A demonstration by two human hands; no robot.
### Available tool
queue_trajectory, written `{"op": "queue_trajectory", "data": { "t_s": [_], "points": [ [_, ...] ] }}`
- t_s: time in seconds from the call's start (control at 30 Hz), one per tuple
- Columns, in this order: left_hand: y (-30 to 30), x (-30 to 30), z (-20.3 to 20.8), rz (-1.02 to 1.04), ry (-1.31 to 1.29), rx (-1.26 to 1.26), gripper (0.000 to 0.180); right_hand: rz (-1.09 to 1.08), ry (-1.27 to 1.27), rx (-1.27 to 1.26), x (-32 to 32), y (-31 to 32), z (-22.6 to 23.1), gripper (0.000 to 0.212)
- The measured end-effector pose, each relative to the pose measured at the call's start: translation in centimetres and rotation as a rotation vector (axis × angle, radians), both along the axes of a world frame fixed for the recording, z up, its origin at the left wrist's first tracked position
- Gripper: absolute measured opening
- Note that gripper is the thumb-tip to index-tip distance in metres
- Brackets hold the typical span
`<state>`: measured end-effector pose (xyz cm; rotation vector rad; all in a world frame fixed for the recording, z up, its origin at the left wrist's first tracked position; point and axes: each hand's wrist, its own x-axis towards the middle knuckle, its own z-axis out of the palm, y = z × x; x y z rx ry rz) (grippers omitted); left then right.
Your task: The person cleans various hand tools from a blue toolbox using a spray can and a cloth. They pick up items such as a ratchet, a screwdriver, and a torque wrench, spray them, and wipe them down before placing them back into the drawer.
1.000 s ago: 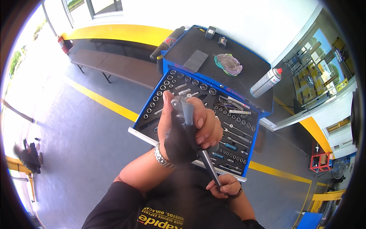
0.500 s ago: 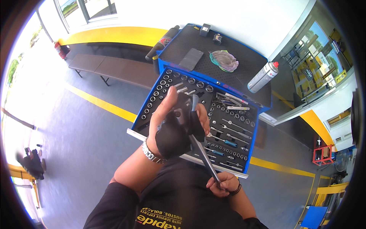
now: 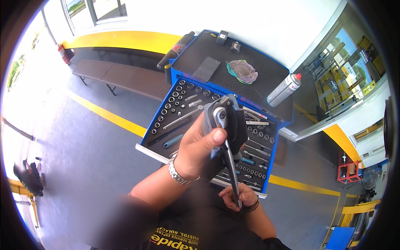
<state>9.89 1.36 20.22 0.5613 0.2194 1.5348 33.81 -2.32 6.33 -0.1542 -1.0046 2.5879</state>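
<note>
My left hand, with a metal-banded watch at its wrist, grips a black cloth bunched around the head of a long steel ratchet wrench. The thumb presses beside the rounded head, where a screw shows. The wrench's handle slants down toward my body. Close to its lower end, my right hand has its fingers curled against the handle. Beneath both hands, an open drawer of a blue tool cabinet holds sockets, ratchets and extension bars in dark foam. My left hand and the cloth hide the drawer's middle.
On the cabinet's black top lie a crumpled rag, a dark flat pad and two small dark boxes. A spray can with a red cap stands at its right. A brown bench runs along the wall at left.
My left hand has turned and shifted right, so the wrench head and thumb now show plainly. More of the drawer's left side is uncovered. My right hand stays near the handle's end.
</note>
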Motion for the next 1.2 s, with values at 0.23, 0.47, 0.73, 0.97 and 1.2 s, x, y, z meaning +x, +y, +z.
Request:
{"op": "queue_trajectory", "data": {
  "t_s": [0.23, 0.47, 0.73, 0.97, 1.2],
  "points": [
    [0.5, -0.1, 1.3, 0.088, 0.145, 0.158, 0.09, -0.284, -0.463, 0.448, 1.2, -0.4, -0.4, 0.053],
    [0.4, -0.5, 2.7, -0.026, 0.18, -0.045, 0.067, -0.391, -0.476, 0.38, 0.4, -2.0, -2.2, 0.052],
    [0.4, 0.1, 1.6, 0.041, 0.11, 0.095, 0.066, -0.291, -0.45, 0.322, 0.5, -1.5, -1.8, 0.05],
    [2.1, -0.1, 0.5, 0.074, 0.054, 0.245, 0.082, -0.182, -0.4, 0.248, 0.5, -0.9, -2.2, 0.045],
    [1.7, 0.8, -2.1, -0.081, -0.166, 0.145, 0.08, -0.288, -0.482, 0.258, 0.3, -1.9, -1.8, 0.047]
  ]
}}
